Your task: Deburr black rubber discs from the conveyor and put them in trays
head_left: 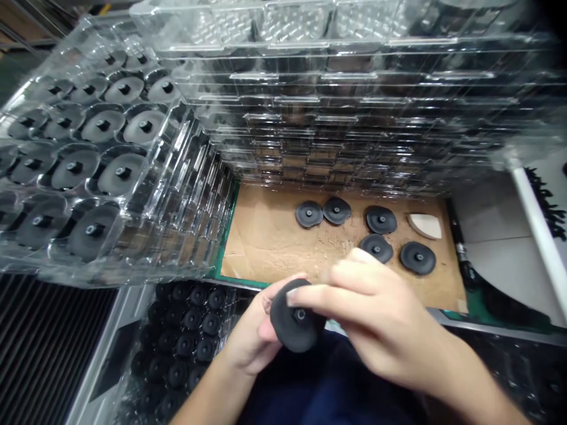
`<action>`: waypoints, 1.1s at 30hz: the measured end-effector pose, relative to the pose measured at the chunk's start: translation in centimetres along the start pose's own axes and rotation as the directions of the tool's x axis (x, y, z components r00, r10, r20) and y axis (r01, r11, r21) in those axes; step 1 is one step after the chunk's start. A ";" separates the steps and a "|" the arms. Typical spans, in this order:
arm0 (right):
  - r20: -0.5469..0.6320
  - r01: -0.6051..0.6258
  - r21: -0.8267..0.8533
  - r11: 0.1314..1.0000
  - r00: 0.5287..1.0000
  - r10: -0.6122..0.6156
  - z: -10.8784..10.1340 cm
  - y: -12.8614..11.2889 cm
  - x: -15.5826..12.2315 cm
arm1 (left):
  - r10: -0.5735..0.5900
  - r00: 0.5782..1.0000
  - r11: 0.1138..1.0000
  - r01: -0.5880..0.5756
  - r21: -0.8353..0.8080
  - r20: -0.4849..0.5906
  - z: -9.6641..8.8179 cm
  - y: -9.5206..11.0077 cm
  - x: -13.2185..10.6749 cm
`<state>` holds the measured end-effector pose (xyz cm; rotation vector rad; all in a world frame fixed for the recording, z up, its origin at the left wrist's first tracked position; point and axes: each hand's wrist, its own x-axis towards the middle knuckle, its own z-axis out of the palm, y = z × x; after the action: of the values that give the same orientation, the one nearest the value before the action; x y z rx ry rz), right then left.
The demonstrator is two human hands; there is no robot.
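Observation:
A black rubber disc (292, 333) with a small raised hub is held up in front of my body. My left hand (254, 336) grips it from the left and underneath, its fingers partly hidden behind it. My right hand (372, 307) reaches over from the right, the index fingertip pressing on the disc's upper face near the hub; its other fingers are curled, and whether they hold anything is hidden. Beyond my hands, several similar discs lie on a cardboard sheet (261, 236), among them a disc (417, 258) at the right and a disc (309, 213) near the middle.
Stacked clear plastic trays (310, 77) rise behind the cardboard. On the left, a tray stack (172, 171) carries discs in its pockets. Another filled tray (190, 336) lies low at the left. A pale wedge-shaped piece (425, 225) rests on the cardboard; a white bar (538, 230) runs along the right.

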<state>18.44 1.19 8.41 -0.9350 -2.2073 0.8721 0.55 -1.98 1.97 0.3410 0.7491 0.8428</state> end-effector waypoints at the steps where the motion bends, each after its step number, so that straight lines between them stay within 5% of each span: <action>1: 0.024 -0.074 0.060 0.995 0.997 0.073 -0.1 0.1 -0.5 | 0.019 0.999 0.999 -0.018 -0.046 0.033 -0.2 0.0 0.0; 5: 0.208 -0.269 0.521 0.810 0.961 0.185 0.4 0.8 -3.2 | 0.069 0.993 0.980 -0.049 -0.195 0.095 -0.2 0.4 0.3; 7: 0.192 -0.349 0.591 0.728 0.937 0.293 1.4 1.5 -4.5 | 0.072 0.994 0.976 -0.055 -0.210 0.077 0.0 0.7 0.4; 11: -0.112 -0.469 0.537 0.701 0.784 0.611 2.9 2.5 -5.4 | 0.067 0.996 0.974 -0.051 -0.221 0.062 0.5 0.6 0.4; 14: -0.364 -0.463 0.453 0.762 0.684 0.632 2.8 1.2 -3.9 | 0.090 0.996 0.977 -0.085 -0.196 0.020 0.7 0.3 0.4; 16: -0.480 -0.394 0.294 0.871 0.727 0.491 2.8 -0.2 -2.3 | 0.132 0.991 0.978 -0.136 -0.156 -0.036 0.8 0.1 0.5; 18: -0.488 -0.244 0.103 0.964 0.833 0.263 3.1 -1.5 -0.8 | 0.165 0.983 0.978 -0.173 -0.114 -0.074 0.8 0.0 0.5; 20: -0.345 -0.119 0.032 0.992 0.930 0.123 3.5 -2.1 0.2 | 0.183 0.978 0.978 -0.191 -0.083 -0.104 0.7 0.1 0.4; 22: -0.166 -0.107 0.081 0.991 0.979 0.120 3.7 -2.1 0.8 | 0.198 0.966 0.976 -0.210 -0.058 -0.165 0.7 0.2 0.3; 24: -0.103 -0.137 0.079 0.987 0.984 0.145 3.7 -1.8 1.1 | 0.186 0.961 0.980 -0.198 -0.037 -0.203 1.0 0.2 0.2; 28: -0.316 -0.098 -0.051 0.994 0.946 0.077 3.7 -1.5 1.3 | 0.128 0.982 0.989 -0.136 -0.049 -0.139 1.7 0.1 0.2; 33: -0.123 -0.139 0.029 0.990 0.982 0.141 2.3 -1.6 -0.8 | 0.131 0.985 0.988 -0.139 -0.070 -0.115 1.1 0.5 0.0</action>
<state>16.61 -1.06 7.99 -1.1154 -2.0428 0.8727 1.05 -1.67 2.97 0.2797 0.8000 1.0230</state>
